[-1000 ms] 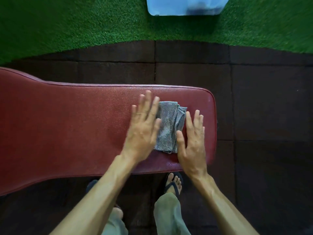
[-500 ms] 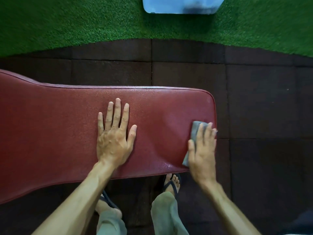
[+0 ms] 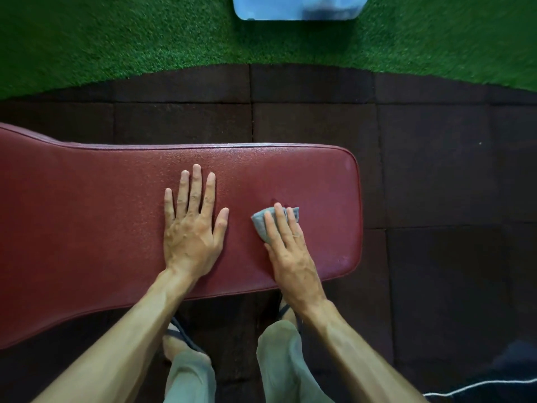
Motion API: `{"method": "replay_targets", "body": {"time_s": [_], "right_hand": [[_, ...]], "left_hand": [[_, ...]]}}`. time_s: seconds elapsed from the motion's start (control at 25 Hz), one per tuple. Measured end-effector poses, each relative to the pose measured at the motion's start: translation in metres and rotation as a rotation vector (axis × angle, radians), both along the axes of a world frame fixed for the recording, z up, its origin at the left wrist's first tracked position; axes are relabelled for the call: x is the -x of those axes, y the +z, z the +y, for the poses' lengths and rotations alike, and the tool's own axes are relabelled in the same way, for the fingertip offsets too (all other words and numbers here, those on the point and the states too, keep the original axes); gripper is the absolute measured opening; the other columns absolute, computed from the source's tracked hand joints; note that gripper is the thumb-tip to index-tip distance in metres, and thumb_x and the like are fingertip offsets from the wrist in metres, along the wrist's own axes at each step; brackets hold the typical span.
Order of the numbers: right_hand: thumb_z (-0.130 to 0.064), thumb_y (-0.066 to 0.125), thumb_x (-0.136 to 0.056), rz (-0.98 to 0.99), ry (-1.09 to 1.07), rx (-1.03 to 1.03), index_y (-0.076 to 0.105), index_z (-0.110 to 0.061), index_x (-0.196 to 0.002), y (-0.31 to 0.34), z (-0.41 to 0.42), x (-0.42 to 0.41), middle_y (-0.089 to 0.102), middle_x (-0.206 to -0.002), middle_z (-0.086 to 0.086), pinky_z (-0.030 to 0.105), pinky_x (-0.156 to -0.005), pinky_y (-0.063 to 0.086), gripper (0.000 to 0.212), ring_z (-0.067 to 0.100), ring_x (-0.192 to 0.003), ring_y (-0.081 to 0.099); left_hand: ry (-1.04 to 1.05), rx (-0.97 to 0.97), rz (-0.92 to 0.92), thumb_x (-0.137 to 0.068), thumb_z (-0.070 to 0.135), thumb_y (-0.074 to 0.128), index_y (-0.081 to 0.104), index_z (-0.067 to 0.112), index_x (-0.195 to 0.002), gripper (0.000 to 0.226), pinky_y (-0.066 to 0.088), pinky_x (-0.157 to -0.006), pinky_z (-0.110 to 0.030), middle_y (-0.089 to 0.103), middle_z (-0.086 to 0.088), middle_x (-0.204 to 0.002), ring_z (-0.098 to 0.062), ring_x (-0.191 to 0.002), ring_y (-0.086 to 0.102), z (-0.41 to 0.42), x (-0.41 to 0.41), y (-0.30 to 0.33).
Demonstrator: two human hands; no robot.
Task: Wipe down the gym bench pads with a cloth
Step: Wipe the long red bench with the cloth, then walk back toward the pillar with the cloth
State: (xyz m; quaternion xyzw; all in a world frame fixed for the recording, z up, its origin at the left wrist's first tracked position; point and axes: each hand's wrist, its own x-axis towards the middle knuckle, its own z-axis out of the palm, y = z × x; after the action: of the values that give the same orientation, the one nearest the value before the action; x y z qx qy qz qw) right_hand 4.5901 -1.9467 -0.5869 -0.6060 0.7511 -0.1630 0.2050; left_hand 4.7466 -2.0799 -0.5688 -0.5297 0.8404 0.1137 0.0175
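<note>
Grey cloth [image 3: 263,223] on dark red, pebbled bench [image 3: 87,228] pad
Right hand [image 3: 286,251] presses it flat-fingered; left hand [image 3: 191,228] lies flat, released.

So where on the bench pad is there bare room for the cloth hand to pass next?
On the bench pad, bare red runs left of the left hand, along the far edge beyond both hands' fingertips, and between the right hand and the pad's rounded right end. It is tight only between the hands, where the grey cloth lies under the right fingers.
</note>
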Motion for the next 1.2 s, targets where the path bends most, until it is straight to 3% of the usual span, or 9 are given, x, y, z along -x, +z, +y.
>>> {"method": "replay_targets", "body": {"time_s": [0.16,0.28,0.4,0.56,0.64,0.76,0.84,0.92,1.2], "right_hand": [[-0.017,0.044,-0.104,-0.327,-0.212,-0.179,0.021,-0.015,-0.157,0.05,0.03,0.008,0.017,-0.165,0.002,0.031,-0.126,0.012,0.057,0.019,-0.154,0.01],[-0.023,0.042,-0.105,-0.582,-0.515,-0.309,0.025,-0.02,-0.156,0.1,0.062,-0.003,0.027,-0.162,-0.001,0.023,-0.123,0.015,0.054,0.015,-0.152,0.019],[-0.031,0.041,-0.102,-0.669,-0.774,-0.4,0.033,-0.027,-0.152,0.151,0.102,-0.025,0.051,-0.147,0.004,0.042,-0.115,0.037,0.051,0.023,-0.135,0.05],[-0.055,0.031,-0.094,-0.69,-1.04,-0.513,0.033,-0.041,-0.147,0.199,0.166,-0.048,0.05,-0.139,0.019,0.052,-0.116,0.029,0.055,0.04,-0.136,0.04],[-0.056,0.03,-0.093,-0.732,-1.146,-0.468,0.033,-0.044,-0.145,0.234,0.202,-0.042,0.05,-0.138,0.021,0.052,-0.116,0.03,0.053,0.041,-0.136,0.039],[-0.031,0.038,-0.104,-0.842,-1.206,-0.357,0.037,-0.024,-0.15,0.291,0.258,-0.005,0.046,-0.148,0.018,0.042,-0.115,0.033,0.047,0.035,-0.14,0.04],[-0.025,0.04,-0.104,-0.836,-1.254,-0.328,0.039,-0.019,-0.149,0.309,0.294,0.029,0.053,-0.143,0.014,0.028,-0.1,0.04,0.045,0.028,-0.132,0.05],[-0.024,0.04,-0.104,-0.812,-1.281,-0.302,0.04,-0.019,-0.148,0.324,0.324,0.069,0.058,-0.138,0.012,0.025,-0.088,0.039,0.044,0.026,-0.126,0.055],[-0.026,0.041,-0.105,-0.723,-1.449,-0.158,0.034,-0.014,-0.151,0.352,0.394,0.224,0.049,-0.149,0.01,0.025,-0.103,0.036,0.048,0.024,-0.136,0.047]], "left_hand": [[-0.028,-0.214,-0.009,-0.103,0.04,0.032,0.012,0.013,-0.157,0.064,0.007,-0.125,-0.049,0.001,-0.01,-0.167,-0.026,-0.155,0.0,0.002,0.004,0.043],[-0.076,-0.44,-0.017,-0.102,0.035,0.041,0.027,0.011,-0.154,0.059,0.023,-0.123,-0.047,0.018,-0.015,-0.164,-0.029,-0.153,0.017,0.033,0.001,0.099],[-0.136,-0.61,-0.039,-0.102,0.033,0.042,0.039,0.012,-0.148,0.051,0.028,-0.12,-0.041,0.036,-0.014,-0.157,-0.028,-0.148,0.031,0.086,-0.009,0.158],[-0.275,-0.737,-0.143,-0.102,0.033,0.041,0.048,0.012,-0.14,0.044,0.037,-0.114,-0.039,0.052,-0.009,-0.143,-0.025,-0.136,0.046,0.152,0.001,0.215],[-0.352,-0.745,-0.191,-0.102,0.034,0.04,0.05,0.012,-0.137,0.043,0.041,-0.109,-0.041,0.056,-0.01,-0.137,-0.027,-0.13,0.051,0.182,0.026,0.242],[-0.472,-0.736,-0.231,-0.1,0.034,0.041,0.054,0.012,-0.13,0.039,0.045,-0.104,-0.042,0.061,-0.012,-0.127,-0.03,-0.121,0.056,0.225,0.084,0.271],[-0.553,-0.719,-0.238,-0.099,0.033,0.044,0.057,0.011,-0.125,0.036,0.046,-0.101,-0.041,0.063,-0.014,-0.121,-0.032,-0.117,0.059,0.25,0.13,0.282],[-0.637,-0.706,-0.226,-0.099,0.03,0.046,0.058,0.009,-0.123,0.034,0.046,-0.1,-0.04,0.065,-0.016,-0.119,-0.033,-0.115,0.06,0.273,0.183,0.292],[-0.95,-0.659,-0.243,-0.096,0.038,0.038,0.058,0.008,-0.121,0.044,0.044,-0.103,-0.042,0.065,-0.018,-0.121,-0.035,-0.121,0.057,0.356,0.38,0.308]]}}
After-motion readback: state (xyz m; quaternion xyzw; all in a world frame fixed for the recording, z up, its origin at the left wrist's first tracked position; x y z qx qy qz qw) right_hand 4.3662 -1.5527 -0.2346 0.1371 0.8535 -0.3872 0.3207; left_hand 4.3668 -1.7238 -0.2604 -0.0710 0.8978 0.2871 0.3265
